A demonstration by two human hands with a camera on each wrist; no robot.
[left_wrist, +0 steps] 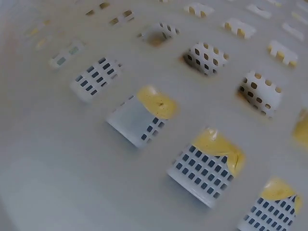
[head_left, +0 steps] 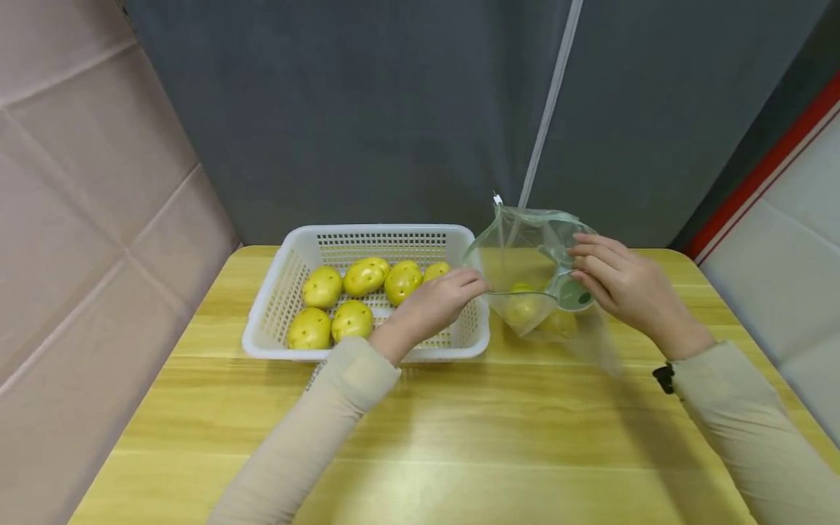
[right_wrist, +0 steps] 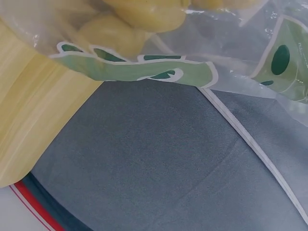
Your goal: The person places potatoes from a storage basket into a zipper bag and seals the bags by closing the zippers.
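Observation:
A clear zip bag [head_left: 518,255] with a green print stands on the table, its mouth spread wide. My left hand [head_left: 441,300] reaches across the basket and pinches the near left edge of the mouth. At the other side my right hand [head_left: 626,286] grips the right edge between thumb and fingers. Several yellow potatoes lie inside the bag, one potato [head_left: 523,308] showing through the plastic; the right wrist view also shows bagged potatoes [right_wrist: 149,14]. To the left, a white plastic basket [head_left: 289,355] contains more potatoes, among them a potato [head_left: 353,321] near its middle.
The basket wall [left_wrist: 86,168] fills the left wrist view at close range. All this stands on a wood-grain table [head_left: 420,437]. Behind it rises a dark grey partition [head_left: 367,131] with a pale strip. Pale padded panels [head_left: 85,219] flank the left side.

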